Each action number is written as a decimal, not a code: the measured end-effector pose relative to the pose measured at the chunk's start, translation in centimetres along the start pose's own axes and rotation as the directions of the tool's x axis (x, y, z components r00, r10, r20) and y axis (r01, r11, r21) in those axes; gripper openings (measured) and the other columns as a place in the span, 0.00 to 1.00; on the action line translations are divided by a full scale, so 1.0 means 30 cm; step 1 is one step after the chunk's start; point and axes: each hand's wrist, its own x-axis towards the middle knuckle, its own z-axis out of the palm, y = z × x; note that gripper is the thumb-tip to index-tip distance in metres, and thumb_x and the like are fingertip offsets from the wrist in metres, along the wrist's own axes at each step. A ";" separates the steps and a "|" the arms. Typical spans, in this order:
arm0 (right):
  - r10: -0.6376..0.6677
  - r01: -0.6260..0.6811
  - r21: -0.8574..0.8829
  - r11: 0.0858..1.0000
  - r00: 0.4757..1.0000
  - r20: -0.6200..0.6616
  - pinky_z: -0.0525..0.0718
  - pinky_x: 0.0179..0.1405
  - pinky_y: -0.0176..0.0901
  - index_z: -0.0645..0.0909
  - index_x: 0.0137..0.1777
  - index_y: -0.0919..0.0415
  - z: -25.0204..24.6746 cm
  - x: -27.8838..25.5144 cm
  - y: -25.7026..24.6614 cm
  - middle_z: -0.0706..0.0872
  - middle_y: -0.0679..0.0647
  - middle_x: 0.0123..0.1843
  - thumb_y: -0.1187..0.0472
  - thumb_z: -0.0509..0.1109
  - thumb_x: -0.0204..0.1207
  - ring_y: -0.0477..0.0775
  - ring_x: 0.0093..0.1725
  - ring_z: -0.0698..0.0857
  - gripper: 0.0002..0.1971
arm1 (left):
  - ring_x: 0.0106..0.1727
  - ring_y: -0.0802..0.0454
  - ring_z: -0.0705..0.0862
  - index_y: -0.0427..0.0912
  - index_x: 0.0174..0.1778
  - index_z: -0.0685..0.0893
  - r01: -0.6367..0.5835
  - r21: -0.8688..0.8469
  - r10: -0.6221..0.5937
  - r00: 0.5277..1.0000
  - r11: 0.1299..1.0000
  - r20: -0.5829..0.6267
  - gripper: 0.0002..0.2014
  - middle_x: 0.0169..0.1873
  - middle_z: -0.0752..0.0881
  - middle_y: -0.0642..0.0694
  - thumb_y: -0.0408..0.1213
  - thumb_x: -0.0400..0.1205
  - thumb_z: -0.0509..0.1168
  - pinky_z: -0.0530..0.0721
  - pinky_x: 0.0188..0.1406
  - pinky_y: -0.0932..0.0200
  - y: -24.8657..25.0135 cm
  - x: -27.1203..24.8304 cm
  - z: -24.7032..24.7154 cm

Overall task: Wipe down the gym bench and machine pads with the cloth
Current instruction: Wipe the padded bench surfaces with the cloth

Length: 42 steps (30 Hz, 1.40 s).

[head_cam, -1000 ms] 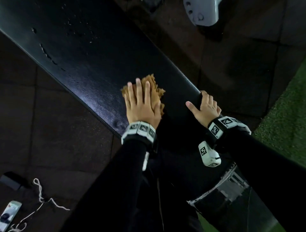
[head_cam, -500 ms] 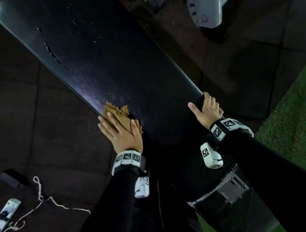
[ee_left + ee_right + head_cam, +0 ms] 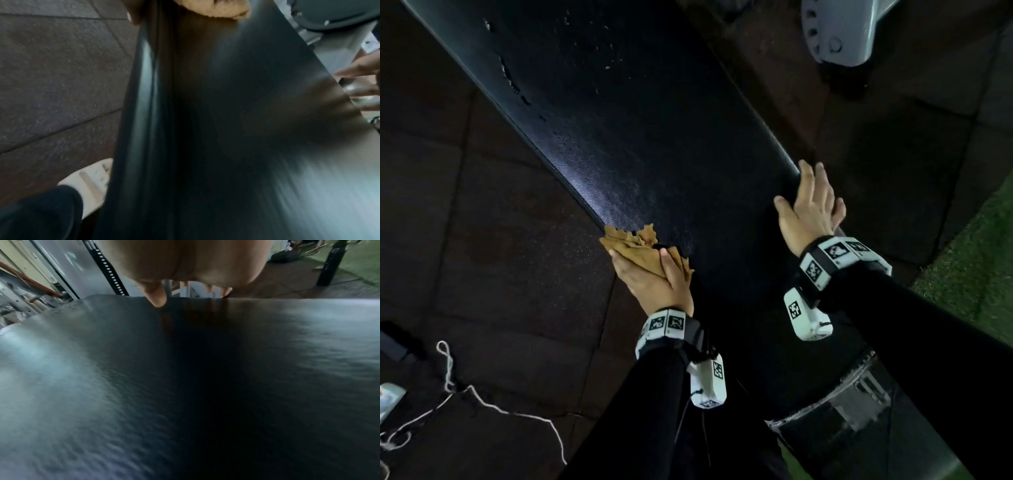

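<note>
while the left hand (image 3: 654, 279) pinches 1 cloth (image 3: 642, 248) at the bench (image 3: 654, 144) edge, the right hand (image 3: 810, 209) rests there spread.

I see the bench pad (image 3: 640, 144) covered in black vinyl that looks like leather, with fine grain and a soft gloss; toward 11 o'clock its skin is cracked and flaked. The cloth (image 3: 635, 245) at its 7 o'clock edge is tan, matt and crumpled, with a fuzzy nap in the left wrist view. The floor (image 3: 482, 222) is dark rubber tile, rough and speckled. At 1 o'clock a grey painted metal bracket (image 3: 839, 31) looks smooth. At 4 o'clock green turf (image 3: 976, 260) looks coarse.
</note>
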 end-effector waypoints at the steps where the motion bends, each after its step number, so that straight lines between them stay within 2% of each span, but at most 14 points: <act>1: -0.010 0.011 -0.006 1.000 1.000 0.020 0.39 0.79 0.62 0.45 0.82 0.45 0.008 0.009 -0.042 0.43 0.51 0.85 0.49 0.59 0.79 0.55 0.83 0.47 0.35 | 0.80 0.39 0.60 0.31 0.82 0.47 0.009 -0.014 -0.009 1.000 1.000 -0.003 0.40 0.79 0.59 0.32 0.49 0.83 0.61 0.62 0.79 0.43 0.004 0.031 -0.005; 4: 0.016 -0.018 0.016 1.000 0.993 0.118 0.38 0.79 0.64 0.40 0.81 0.40 0.036 0.045 -0.167 0.38 0.50 0.85 0.48 0.58 0.79 0.63 0.83 0.41 0.37 | 0.75 0.39 0.69 0.33 0.82 0.48 0.041 -0.018 -0.042 0.999 0.999 -0.022 0.41 0.77 0.64 0.34 0.53 0.83 0.59 0.69 0.73 0.55 0.034 0.161 -0.028; 6: 0.093 -0.103 0.045 0.994 0.980 0.175 0.35 0.76 0.70 0.37 0.79 0.34 0.044 0.080 -0.231 0.35 0.50 0.84 0.47 0.57 0.77 0.68 0.81 0.37 0.37 | 0.72 0.38 0.70 0.31 0.82 0.51 0.014 -0.007 -0.014 0.998 1.000 -0.069 0.39 0.75 0.67 0.32 0.50 0.84 0.60 0.61 0.62 0.74 0.067 0.266 -0.038; 7: 0.132 -0.145 0.055 0.988 0.972 0.196 0.35 0.75 0.72 0.35 0.78 0.32 0.045 0.098 -0.250 0.35 0.49 0.84 0.43 0.56 0.77 0.70 0.81 0.36 0.38 | 0.72 0.38 0.71 0.30 0.81 0.52 -0.001 -0.002 0.001 0.996 1.000 -0.088 0.38 0.74 0.68 0.31 0.49 0.84 0.61 0.59 0.58 0.76 0.083 0.320 -0.041; 11: 0.185 -0.201 0.034 0.979 0.946 0.267 0.39 0.73 0.78 0.28 0.74 0.28 0.046 0.138 -0.254 0.34 0.48 0.84 0.28 0.52 0.71 0.73 0.79 0.33 0.40 | 0.71 0.38 0.72 0.33 0.82 0.49 0.070 0.042 -0.067 0.995 0.997 -0.072 0.41 0.75 0.67 0.34 0.55 0.83 0.59 0.71 0.64 0.55 0.142 0.506 -0.062; 13: 0.184 -0.196 0.013 0.981 0.941 0.284 0.39 0.72 0.79 0.26 0.73 0.27 0.051 0.142 -0.249 0.33 0.49 0.83 0.26 0.50 0.70 0.73 0.79 0.32 0.40 | 0.72 0.37 0.72 0.34 0.83 0.47 0.092 0.033 -0.090 0.995 0.995 -0.049 0.42 0.76 0.65 0.34 0.56 0.83 0.59 0.72 0.65 0.52 0.154 0.556 -0.070; 15: 0.193 -0.200 -0.007 0.980 0.935 0.298 0.39 0.72 0.80 0.24 0.72 0.27 0.052 0.141 -0.251 0.32 0.49 0.83 0.26 0.49 0.70 0.73 0.79 0.32 0.40 | 0.72 0.38 0.71 0.35 0.83 0.47 0.096 0.000 -0.096 0.995 0.995 -0.037 0.43 0.76 0.65 0.35 0.57 0.82 0.59 0.70 0.62 0.57 0.151 0.562 -0.074; 21: 0.212 -0.218 -0.019 0.976 0.919 0.333 0.39 0.72 0.80 0.24 0.72 0.27 0.042 0.143 -0.259 0.31 0.49 0.83 0.26 0.50 0.71 0.74 0.79 0.32 0.40 | 0.75 0.45 0.66 0.34 0.82 0.52 0.090 -0.080 -0.093 0.995 0.993 -0.044 0.40 0.76 0.65 0.35 0.52 0.83 0.62 0.52 0.51 0.93 0.074 0.379 -0.058; 26: 0.251 -0.263 -0.018 0.965 0.896 0.367 0.38 0.74 0.77 0.23 0.72 0.28 0.026 0.148 -0.278 0.29 0.49 0.82 0.28 0.52 0.73 0.73 0.79 0.32 0.41 | 0.71 0.53 0.66 0.37 0.83 0.50 0.133 -0.053 -0.133 0.991 0.990 0.007 0.41 0.76 0.65 0.38 0.51 0.82 0.63 0.56 0.53 0.90 0.057 0.292 -0.061; 31: 0.259 -0.263 -0.040 0.964 0.892 0.371 0.36 0.74 0.74 0.26 0.75 0.30 0.020 0.151 -0.281 0.30 0.49 0.82 0.29 0.52 0.74 0.71 0.80 0.34 0.41 | 0.72 0.51 0.66 0.35 0.83 0.51 0.101 -0.029 -0.102 0.993 0.995 -0.058 0.40 0.77 0.66 0.36 0.51 0.82 0.63 0.51 0.50 0.92 0.134 0.464 -0.079; 34: 0.257 -0.264 -0.030 0.964 0.895 0.364 0.36 0.74 0.74 0.28 0.75 0.29 0.023 0.157 -0.277 0.31 0.49 0.82 0.29 0.53 0.73 0.71 0.80 0.34 0.41 | 0.75 0.42 0.67 0.36 0.84 0.47 0.055 0.006 -0.055 0.996 0.998 -0.069 0.42 0.78 0.63 0.35 0.53 0.82 0.61 0.56 0.58 0.81 0.190 0.636 -0.102; 37: 0.255 -0.263 -0.024 0.965 0.903 0.347 0.36 0.74 0.74 0.29 0.75 0.28 0.031 0.155 -0.275 0.33 0.48 0.83 0.28 0.53 0.71 0.71 0.80 0.35 0.41 | 0.77 0.36 0.65 0.39 0.84 0.42 -0.042 0.195 0.046 0.999 0.980 -0.017 0.44 0.82 0.53 0.34 0.57 0.83 0.58 0.66 0.72 0.51 0.241 0.787 -0.141; 40: 0.255 -0.265 -0.014 0.964 0.908 0.333 0.35 0.73 0.75 0.28 0.73 0.27 0.036 0.156 -0.276 0.33 0.47 0.82 0.27 0.53 0.70 0.71 0.80 0.35 0.41 | 0.83 0.37 0.50 0.39 0.84 0.42 -0.203 0.419 0.190 0.979 0.885 0.071 0.41 0.83 0.43 0.35 0.59 0.83 0.54 0.55 0.80 0.39 0.286 0.893 -0.163; 42: 0.260 -0.270 -0.016 0.963 0.907 0.332 0.36 0.73 0.75 0.28 0.73 0.26 0.036 0.155 -0.275 0.34 0.47 0.82 0.27 0.53 0.70 0.71 0.80 0.35 0.41 | 0.83 0.36 0.43 0.47 0.84 0.43 -0.222 0.556 0.190 0.975 0.801 0.115 0.40 0.84 0.41 0.41 0.62 0.82 0.50 0.49 0.78 0.32 0.319 0.934 -0.156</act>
